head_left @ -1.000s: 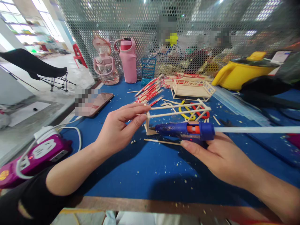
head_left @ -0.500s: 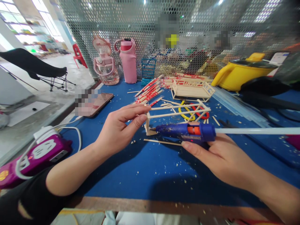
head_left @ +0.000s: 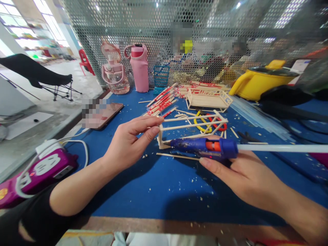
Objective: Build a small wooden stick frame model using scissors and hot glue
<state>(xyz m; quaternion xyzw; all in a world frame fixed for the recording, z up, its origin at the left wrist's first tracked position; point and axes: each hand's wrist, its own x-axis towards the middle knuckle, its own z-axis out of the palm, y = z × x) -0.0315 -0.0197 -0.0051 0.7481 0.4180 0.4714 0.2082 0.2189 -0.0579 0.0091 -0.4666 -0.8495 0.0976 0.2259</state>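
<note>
My left hand pinches the near left corner of a frame of thin wooden sticks between thumb and fingers. My right hand is wrapped round a blue glue gun, with a long white glue stick coming out of its back end. The gun's nozzle points left and meets the frame's lower left corner; whether glue is flowing is too small to see. A loose wooden stick lies just below the gun. Behind the frame sit yellow- and red-handled tools, partly hidden by it.
Farther back are a finished-looking stick tray, red-wrapped stick bundles, clear glue sticks and a yellow pot. Two pink bottles stand by the mesh screen. At left are a phone and a purple power strip.
The glue gun has tilted and dropped slightly, baring more of the frame's lower stick. My left hand keeps its pinch on the frame's corner. The whole view has shifted a little.
</note>
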